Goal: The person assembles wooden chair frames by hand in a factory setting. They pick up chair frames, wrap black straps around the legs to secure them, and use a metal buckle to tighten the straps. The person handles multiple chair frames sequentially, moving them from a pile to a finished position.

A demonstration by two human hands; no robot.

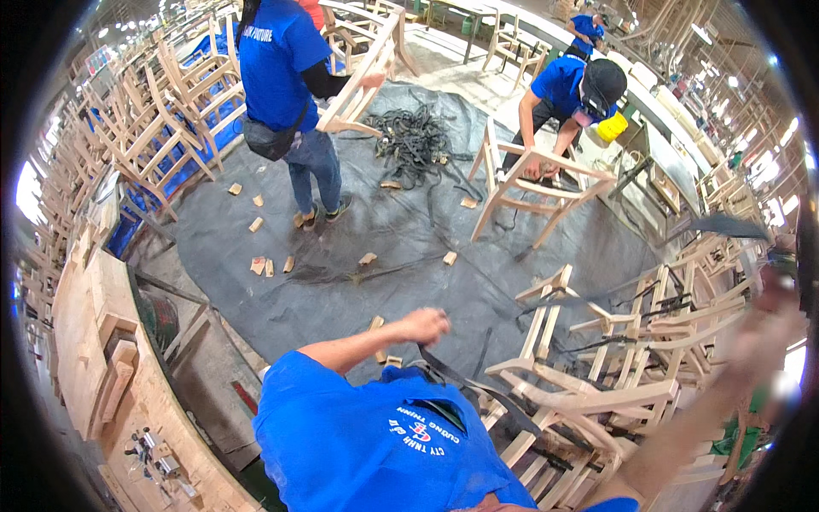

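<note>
Two hands work: left hand (424, 325) grips a black strap (478, 388); right hand (772, 328) is blurred, grip unclear. Stacked chair frames (597, 384) crowd the right; wood blocks (264, 266) lie far left.

— Are any packages, signs or screens to be seen?

— None can be made out. Only printed lettering on clothing is found: a white and red arc-shaped print (424, 433) on the blue shirt (367, 444) at the lower edge, and a white line of lettering (257, 32) across the back of the blue shirt (277, 64) worn by the standing person at the top.

— Any containers?

— A yellow container (612, 127) is seen beside the bending person, its label not discernible.
</note>
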